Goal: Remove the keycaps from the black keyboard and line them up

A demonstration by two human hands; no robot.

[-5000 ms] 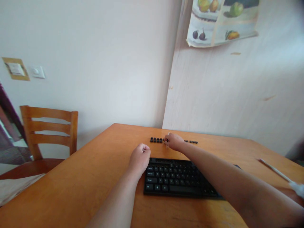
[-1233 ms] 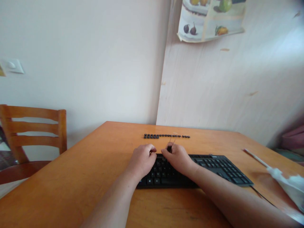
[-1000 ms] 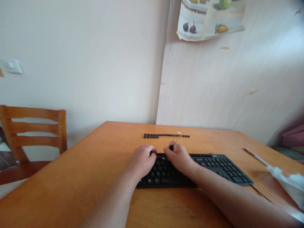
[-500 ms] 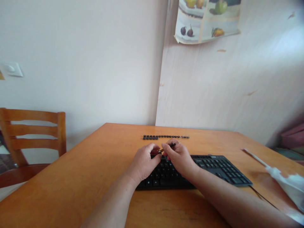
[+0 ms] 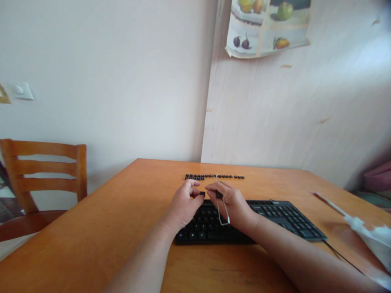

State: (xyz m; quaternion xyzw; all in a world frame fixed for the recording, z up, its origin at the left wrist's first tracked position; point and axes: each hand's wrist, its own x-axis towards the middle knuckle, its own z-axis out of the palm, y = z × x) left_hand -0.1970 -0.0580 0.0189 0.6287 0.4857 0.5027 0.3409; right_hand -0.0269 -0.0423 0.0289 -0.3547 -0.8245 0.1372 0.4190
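Observation:
A black keyboard (image 5: 290, 217) lies on the wooden table, partly covered by both hands. Above its upper left part, my left hand (image 5: 185, 205) pinches a small black keycap (image 5: 202, 194) between thumb and finger. Close beside it on the right, my right hand (image 5: 233, 205) is closed round a tool with a dark handle (image 5: 218, 194) and thin wire loops (image 5: 225, 222) that hang down over the keys. Behind the hands, small black keycaps (image 5: 195, 177) stand in rows on the table, with a longer single row running to the right.
The wooden table (image 5: 122, 211) reaches back to the wall. A wooden chair (image 5: 45, 175) stands at the left. At the right lie a thin stick (image 5: 330, 203) and crumpled white material (image 5: 366, 232). A cable (image 5: 342, 256) runs from the keyboard.
The tool in my right hand has turned, and its wire loops now show below the hand. The keycap in my left hand has come apart from the tool. The view has shifted slightly.

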